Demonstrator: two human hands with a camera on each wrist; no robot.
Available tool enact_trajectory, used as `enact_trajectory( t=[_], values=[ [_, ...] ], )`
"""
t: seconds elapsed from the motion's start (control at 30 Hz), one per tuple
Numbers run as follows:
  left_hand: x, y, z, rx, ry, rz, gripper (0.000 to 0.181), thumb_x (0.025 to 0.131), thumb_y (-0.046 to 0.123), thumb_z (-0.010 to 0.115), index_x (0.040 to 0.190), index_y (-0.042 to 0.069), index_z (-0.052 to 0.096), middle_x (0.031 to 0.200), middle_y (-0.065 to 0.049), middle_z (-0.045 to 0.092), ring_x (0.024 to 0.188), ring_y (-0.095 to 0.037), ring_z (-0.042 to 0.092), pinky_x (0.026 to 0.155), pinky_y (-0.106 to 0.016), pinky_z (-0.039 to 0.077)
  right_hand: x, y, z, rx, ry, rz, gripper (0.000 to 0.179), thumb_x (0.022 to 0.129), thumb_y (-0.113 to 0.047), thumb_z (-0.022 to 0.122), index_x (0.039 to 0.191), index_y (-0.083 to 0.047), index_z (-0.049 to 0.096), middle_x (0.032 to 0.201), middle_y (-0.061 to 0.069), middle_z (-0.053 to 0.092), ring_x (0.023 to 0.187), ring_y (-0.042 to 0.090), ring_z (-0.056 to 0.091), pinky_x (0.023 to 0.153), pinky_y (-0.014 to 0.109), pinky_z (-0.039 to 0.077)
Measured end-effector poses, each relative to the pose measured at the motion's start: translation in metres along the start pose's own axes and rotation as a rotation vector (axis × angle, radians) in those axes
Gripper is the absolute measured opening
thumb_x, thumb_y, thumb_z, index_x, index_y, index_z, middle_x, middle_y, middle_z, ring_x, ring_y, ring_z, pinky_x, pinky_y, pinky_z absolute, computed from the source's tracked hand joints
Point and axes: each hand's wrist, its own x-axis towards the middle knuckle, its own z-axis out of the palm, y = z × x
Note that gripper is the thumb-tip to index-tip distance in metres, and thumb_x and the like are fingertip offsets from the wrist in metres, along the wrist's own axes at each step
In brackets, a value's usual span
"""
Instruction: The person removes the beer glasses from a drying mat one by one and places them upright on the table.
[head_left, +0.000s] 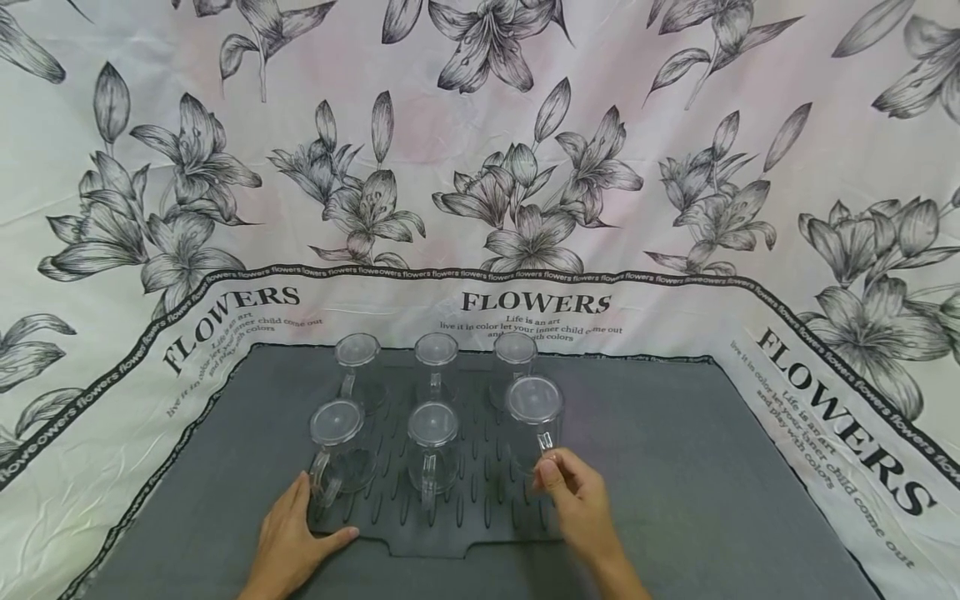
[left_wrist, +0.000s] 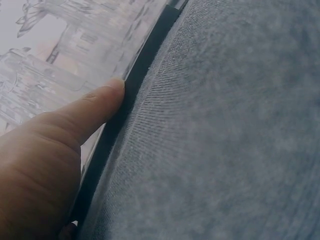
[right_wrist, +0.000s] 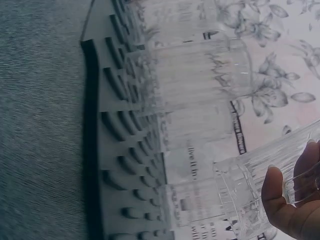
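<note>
My right hand (head_left: 581, 496) pinches the handle of a clear glass mug (head_left: 534, 402) at the front right of a dark grey drying mat (head_left: 427, 546). That mug is upside down; the right wrist view shows it tilted, its rim raised off the mat. My left hand (head_left: 288, 529) touches the mat's front left corner, fingers along the left side and thumb (left_wrist: 102, 102) on the front edge. Close to it stands an inverted front left mug (head_left: 337, 425), handle toward me. Beside that is the front middle mug (head_left: 433, 427), inverted too.
Three more inverted mugs form the back row: left (head_left: 357, 352), middle (head_left: 436, 352) and right (head_left: 515, 350). Raised ridges cover the mat. Grey cloth (head_left: 667, 467) lies under it, and a flower-printed curtain (head_left: 525, 183) surrounds the back and sides.
</note>
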Motion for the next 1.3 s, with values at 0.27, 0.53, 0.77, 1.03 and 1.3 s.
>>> enact_trajectory(
  t=[0.27, 0.53, 0.77, 1.03, 1.3],
  values=[
    [-0.001, 0.001, -0.003, 0.014, -0.008, -0.011, 0.128, 0.07, 0.07, 0.07, 0.144, -0.019, 0.016, 0.144, -0.042, 0.021, 0.129, -0.057, 0.025, 0.101, -0.07, 0.019, 0.004, -0.017, -0.008, -0.031, 0.009, -0.024, 0.016, 0.096, 0.009, 0.051, 0.086, 0.001, 0.061, 0.075, 0.012, 0.058, 0.068, 0.021, 0.057, 0.061, 0.028, 0.048],
    [0.0, 0.001, -0.004, 0.022, 0.025, 0.017, 0.125, 0.071, 0.069, 0.072, 0.143, -0.019, 0.019, 0.144, -0.041, 0.023, 0.128, -0.057, 0.027, 0.1, -0.069, 0.022, 0.009, -0.024, -0.018, -0.031, 0.048, -0.113, 0.015, 0.092, 0.017, 0.05, 0.087, 0.007, 0.06, 0.074, 0.012, 0.058, 0.07, 0.019, 0.059, 0.067, 0.023, 0.051],
    [0.0, 0.0, 0.001, 0.01, 0.012, -0.005, 0.129, 0.069, 0.072, 0.071, 0.144, -0.019, 0.019, 0.144, -0.041, 0.022, 0.129, -0.057, 0.025, 0.101, -0.069, 0.02, 0.013, -0.035, -0.029, -0.046, 0.068, -0.184, 0.016, 0.09, 0.019, 0.052, 0.088, 0.008, 0.063, 0.08, 0.008, 0.062, 0.073, 0.013, 0.061, 0.069, 0.02, 0.052],
    [0.001, 0.002, 0.003, -0.006, 0.006, -0.017, 0.13, 0.067, 0.071, 0.072, 0.144, -0.019, 0.019, 0.145, -0.041, 0.021, 0.129, -0.057, 0.024, 0.102, -0.069, 0.018, 0.018, -0.045, -0.044, 0.019, 0.081, -0.314, 0.015, 0.087, 0.022, 0.055, 0.092, 0.012, 0.065, 0.087, 0.011, 0.066, 0.079, 0.013, 0.062, 0.072, 0.018, 0.051],
    [0.0, 0.002, 0.002, 0.015, 0.01, -0.013, 0.128, 0.068, 0.07, 0.072, 0.142, -0.02, 0.021, 0.143, -0.042, 0.024, 0.128, -0.057, 0.027, 0.101, -0.068, 0.021, 0.029, -0.05, -0.058, 0.102, 0.063, -0.47, 0.008, 0.084, 0.02, 0.061, 0.091, 0.017, 0.063, 0.087, 0.017, 0.065, 0.083, 0.017, 0.062, 0.078, 0.021, 0.051]
  ],
)
